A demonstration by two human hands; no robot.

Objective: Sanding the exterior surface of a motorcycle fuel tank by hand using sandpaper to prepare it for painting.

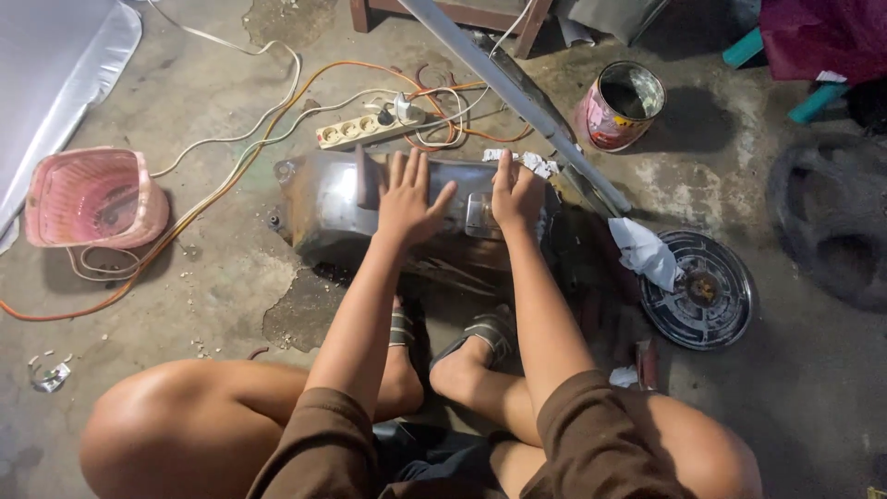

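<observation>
Bare knees [166,425], hands [407,199] flat on dented, dull metal tank [323,203]

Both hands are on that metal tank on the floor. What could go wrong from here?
The left hand lies flat on the metal tank, the right hand presses a small white piece onto it; a slip could scrape fingers. The power strip and orange cable lie just behind, easy to snag. The open paint can could tip if the tank shifts.
</observation>
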